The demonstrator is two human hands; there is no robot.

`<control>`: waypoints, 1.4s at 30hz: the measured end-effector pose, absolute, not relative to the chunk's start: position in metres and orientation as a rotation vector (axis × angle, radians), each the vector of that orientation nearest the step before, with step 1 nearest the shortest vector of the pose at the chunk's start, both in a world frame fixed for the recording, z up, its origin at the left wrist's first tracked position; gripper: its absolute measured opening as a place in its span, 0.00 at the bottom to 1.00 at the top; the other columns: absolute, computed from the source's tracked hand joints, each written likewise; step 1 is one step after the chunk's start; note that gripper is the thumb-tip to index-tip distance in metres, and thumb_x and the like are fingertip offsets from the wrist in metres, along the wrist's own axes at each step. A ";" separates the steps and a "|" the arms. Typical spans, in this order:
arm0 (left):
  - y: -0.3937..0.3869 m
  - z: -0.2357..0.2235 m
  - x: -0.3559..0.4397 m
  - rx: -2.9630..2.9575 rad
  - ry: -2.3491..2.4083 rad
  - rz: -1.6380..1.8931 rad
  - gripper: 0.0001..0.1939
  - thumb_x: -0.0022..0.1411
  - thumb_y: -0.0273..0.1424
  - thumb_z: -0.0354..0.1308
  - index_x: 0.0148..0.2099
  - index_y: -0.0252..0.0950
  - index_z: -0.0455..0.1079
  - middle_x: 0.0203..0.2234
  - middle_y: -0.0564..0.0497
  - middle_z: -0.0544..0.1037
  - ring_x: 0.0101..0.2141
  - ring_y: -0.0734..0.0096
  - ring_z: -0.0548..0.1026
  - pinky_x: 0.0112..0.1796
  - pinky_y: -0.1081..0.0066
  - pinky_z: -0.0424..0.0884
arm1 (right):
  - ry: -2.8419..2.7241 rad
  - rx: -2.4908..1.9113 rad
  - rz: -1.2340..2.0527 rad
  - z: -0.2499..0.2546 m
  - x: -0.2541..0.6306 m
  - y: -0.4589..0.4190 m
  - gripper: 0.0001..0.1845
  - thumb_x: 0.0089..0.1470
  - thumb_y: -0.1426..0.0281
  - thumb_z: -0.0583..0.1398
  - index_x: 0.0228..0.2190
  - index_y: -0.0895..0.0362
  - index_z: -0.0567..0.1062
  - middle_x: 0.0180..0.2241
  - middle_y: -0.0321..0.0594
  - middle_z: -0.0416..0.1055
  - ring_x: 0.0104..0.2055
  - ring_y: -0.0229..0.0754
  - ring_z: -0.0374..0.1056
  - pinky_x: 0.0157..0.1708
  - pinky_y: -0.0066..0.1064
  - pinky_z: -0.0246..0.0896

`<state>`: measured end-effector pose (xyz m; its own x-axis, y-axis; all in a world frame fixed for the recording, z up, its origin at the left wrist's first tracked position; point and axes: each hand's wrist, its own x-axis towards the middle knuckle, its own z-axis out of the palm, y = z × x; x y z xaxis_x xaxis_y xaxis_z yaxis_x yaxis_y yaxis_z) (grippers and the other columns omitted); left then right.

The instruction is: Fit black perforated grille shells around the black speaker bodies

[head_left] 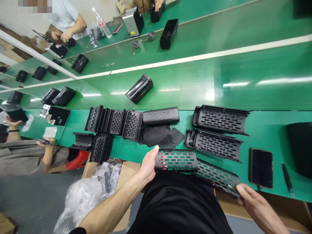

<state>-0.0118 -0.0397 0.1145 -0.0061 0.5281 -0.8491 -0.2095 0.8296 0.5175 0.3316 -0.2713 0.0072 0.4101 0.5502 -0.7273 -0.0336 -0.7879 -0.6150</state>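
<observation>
My left hand (149, 165) grips the left end of a black perforated cover (176, 161), thumb on its top edge. A second black perforated cover (218, 175) slants down to the right, its right end pinched by my right hand (250, 195). The near ends of the two covers meet or overlap in front of my body; whether they touch I cannot tell. Just beyond lie thin black sheets (158, 136) and a closed-looking perforated black housing (161, 115). Stacked covers rest to the right, an upper stack (221, 118) and a lower stack (216, 143).
More perforated covers (133, 125) stand to the left. A phone (261, 167) and a black pen (287, 178) lie at right. A black speaker-like unit (139, 88) sits on the green conveyor belt (190, 87). Clear plastic bags (85, 195) hang below. Co-workers sit left and opposite.
</observation>
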 end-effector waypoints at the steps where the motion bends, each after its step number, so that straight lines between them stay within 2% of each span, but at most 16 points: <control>1: -0.040 0.115 -0.011 0.265 1.469 0.598 0.22 0.61 0.49 0.69 0.39 0.35 0.72 0.26 0.49 0.79 0.23 0.69 0.77 0.30 0.66 0.79 | -0.444 -2.094 1.441 0.003 0.326 -0.264 0.28 0.46 0.39 0.66 0.23 0.51 0.72 0.18 0.35 0.65 0.21 0.43 0.60 0.23 0.35 0.60; 4: -0.040 0.115 -0.010 0.257 1.466 0.597 0.22 0.61 0.49 0.68 0.39 0.34 0.71 0.25 0.50 0.78 0.21 0.71 0.75 0.28 0.67 0.78 | -0.496 -2.056 1.515 -0.008 0.316 -0.248 0.30 0.48 0.39 0.65 0.21 0.52 0.69 0.18 0.34 0.63 0.22 0.40 0.56 0.24 0.33 0.55; 8: -0.043 0.112 -0.007 0.262 1.474 0.580 0.23 0.60 0.51 0.68 0.36 0.35 0.70 0.23 0.51 0.77 0.19 0.71 0.74 0.26 0.67 0.78 | -0.516 -2.067 1.475 -0.019 0.312 -0.243 0.30 0.50 0.39 0.64 0.22 0.53 0.69 0.19 0.34 0.64 0.24 0.40 0.57 0.27 0.32 0.54; 12: -0.049 0.107 -0.004 0.305 1.399 0.552 0.24 0.59 0.51 0.69 0.36 0.34 0.70 0.25 0.50 0.78 0.20 0.72 0.74 0.26 0.68 0.77 | -0.428 -2.065 1.446 -0.024 0.309 -0.244 0.28 0.46 0.40 0.67 0.27 0.53 0.72 0.22 0.33 0.67 0.26 0.41 0.62 0.28 0.33 0.59; 17: -0.054 0.100 0.000 0.357 1.399 0.523 0.26 0.56 0.53 0.70 0.34 0.35 0.69 0.24 0.50 0.78 0.20 0.70 0.75 0.22 0.70 0.74 | -0.276 -2.095 1.367 -0.020 0.301 -0.239 0.35 0.38 0.41 0.69 0.39 0.55 0.77 0.33 0.41 0.77 0.35 0.49 0.72 0.33 0.37 0.69; 20: -0.055 0.094 0.002 0.344 1.422 0.476 0.25 0.57 0.52 0.70 0.36 0.35 0.70 0.24 0.49 0.80 0.20 0.70 0.75 0.23 0.69 0.75 | -0.224 -2.137 1.292 -0.011 0.298 -0.235 0.36 0.36 0.42 0.69 0.40 0.55 0.76 0.34 0.44 0.78 0.38 0.53 0.73 0.35 0.39 0.69; 24: -0.055 0.085 0.009 0.304 1.435 0.401 0.24 0.60 0.51 0.69 0.38 0.34 0.71 0.24 0.48 0.80 0.20 0.69 0.76 0.25 0.67 0.77 | -0.217 -2.165 1.212 0.008 0.292 -0.229 0.31 0.41 0.43 0.69 0.36 0.54 0.76 0.28 0.39 0.74 0.32 0.48 0.67 0.31 0.36 0.63; 27: -0.055 0.078 0.016 0.268 1.413 0.342 0.24 0.61 0.51 0.68 0.39 0.34 0.71 0.24 0.48 0.80 0.19 0.69 0.75 0.25 0.66 0.77 | -0.223 -1.995 1.371 0.026 0.279 -0.222 0.29 0.50 0.40 0.66 0.36 0.53 0.76 0.26 0.35 0.71 0.27 0.42 0.62 0.27 0.33 0.57; 29: -0.056 0.074 0.022 0.255 1.399 0.307 0.25 0.61 0.51 0.68 0.39 0.34 0.70 0.24 0.49 0.80 0.18 0.69 0.75 0.24 0.66 0.77 | -0.216 -1.854 1.509 0.036 0.269 -0.217 0.28 0.54 0.40 0.64 0.33 0.53 0.75 0.24 0.34 0.69 0.24 0.39 0.59 0.24 0.31 0.53; 32: -0.056 0.070 0.029 0.251 1.389 0.269 0.25 0.61 0.51 0.68 0.39 0.33 0.70 0.23 0.49 0.79 0.18 0.69 0.74 0.24 0.66 0.77 | -0.194 -1.746 1.620 0.046 0.259 -0.214 0.29 0.53 0.41 0.67 0.26 0.53 0.70 0.18 0.31 0.62 0.21 0.35 0.51 0.21 0.29 0.45; 35: -0.057 0.069 0.033 0.254 1.383 0.241 0.24 0.62 0.50 0.67 0.37 0.33 0.69 0.24 0.48 0.79 0.18 0.70 0.74 0.22 0.67 0.76 | -0.162 -1.724 1.633 0.049 0.258 -0.214 0.30 0.51 0.41 0.68 0.27 0.54 0.70 0.16 0.29 0.58 0.20 0.33 0.46 0.21 0.28 0.40; 38: -0.056 0.069 0.035 0.273 1.370 0.221 0.22 0.64 0.49 0.66 0.36 0.33 0.69 0.25 0.48 0.80 0.19 0.69 0.74 0.21 0.67 0.75 | -0.147 -1.724 1.620 0.049 0.261 -0.216 0.29 0.51 0.41 0.68 0.29 0.54 0.72 0.17 0.29 0.59 0.21 0.34 0.47 0.22 0.28 0.40; 42: -0.054 0.071 0.035 0.343 1.325 0.193 0.21 0.62 0.47 0.69 0.36 0.34 0.69 0.27 0.47 0.80 0.21 0.68 0.76 0.24 0.66 0.77 | -0.147 -1.743 1.602 0.048 0.265 -0.218 0.28 0.52 0.42 0.68 0.31 0.54 0.74 0.18 0.29 0.60 0.22 0.35 0.49 0.22 0.28 0.42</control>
